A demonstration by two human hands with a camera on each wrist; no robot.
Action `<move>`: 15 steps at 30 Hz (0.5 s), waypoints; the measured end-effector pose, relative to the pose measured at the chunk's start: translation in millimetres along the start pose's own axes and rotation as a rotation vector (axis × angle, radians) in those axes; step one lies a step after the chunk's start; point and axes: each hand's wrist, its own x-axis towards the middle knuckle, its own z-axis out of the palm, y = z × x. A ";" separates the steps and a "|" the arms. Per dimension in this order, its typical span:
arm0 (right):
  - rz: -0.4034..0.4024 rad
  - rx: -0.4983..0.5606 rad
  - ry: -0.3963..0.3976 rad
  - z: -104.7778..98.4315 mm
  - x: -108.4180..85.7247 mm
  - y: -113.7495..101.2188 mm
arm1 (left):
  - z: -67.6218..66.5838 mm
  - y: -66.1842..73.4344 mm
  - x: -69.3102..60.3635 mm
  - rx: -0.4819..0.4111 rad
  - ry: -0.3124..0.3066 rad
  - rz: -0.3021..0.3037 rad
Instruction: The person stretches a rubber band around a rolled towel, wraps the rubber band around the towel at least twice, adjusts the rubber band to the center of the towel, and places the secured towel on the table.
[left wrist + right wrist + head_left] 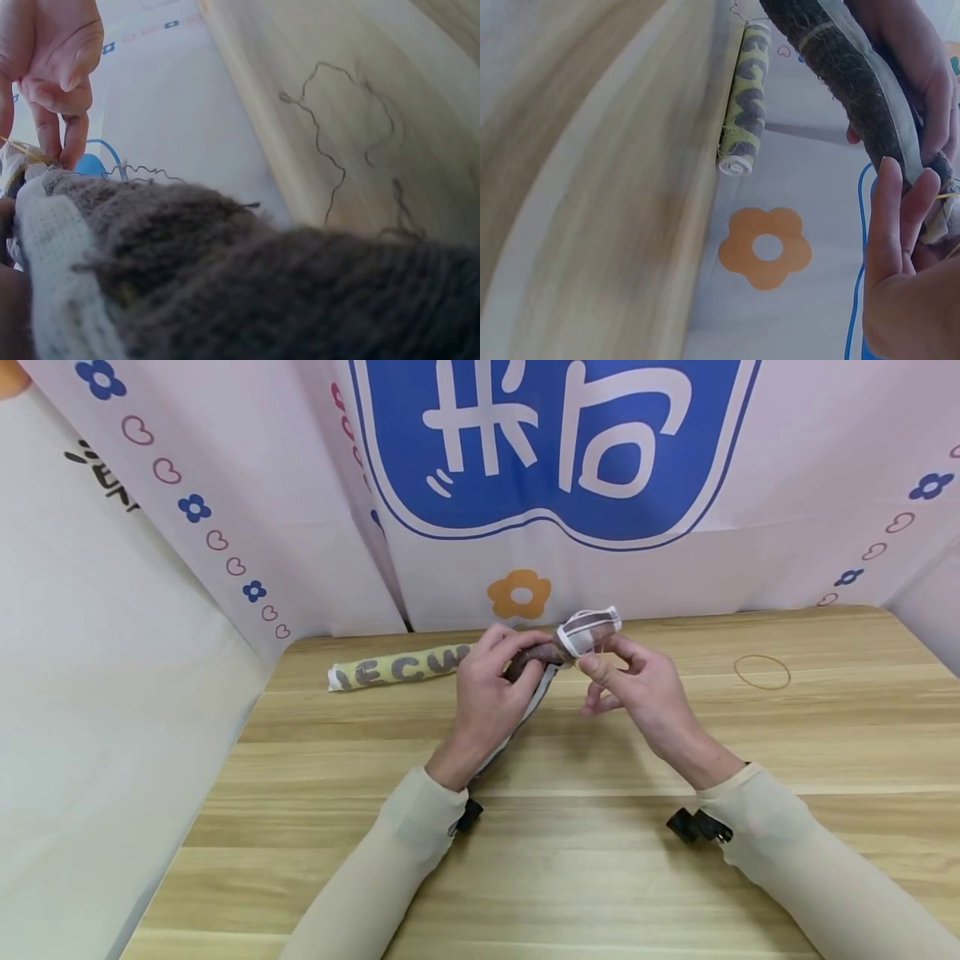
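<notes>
Left hand curls round the brown cloth, fingers over the top and thumb on the near side; presumably this stops the bunched part from springing loose; cloth sits near the back of the table, a pale-edged length trailing beside the left wrist; right hand is at the cloth's far end, just beside the left; a thin yellow band crosses the cloth there, close to the right fingers; whether they pinch it cannot be told; likely the left serves as anchor so the right is free for finer work.

Yellow roll lies along the back edge, partly behind the left hand, probably there to leave working room; loose band lies flat to the right, apart from both hands, seemingly within easy reach.
</notes>
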 end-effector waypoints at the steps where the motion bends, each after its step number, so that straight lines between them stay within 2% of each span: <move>1: 0.002 -0.007 -0.007 -0.4 0.2 -0.3 | -0.8 -0.4 -0.2 0.004 -0.009 0.006; 9: 0.036 -0.038 -0.044 -3.2 1.1 -2.2 | -4.7 -3.0 -0.5 0.073 -0.106 0.104; 15: 0.038 -0.019 -0.074 -7.2 -0.1 -2.1 | -6.6 -3.3 0.8 0.120 -0.179 0.160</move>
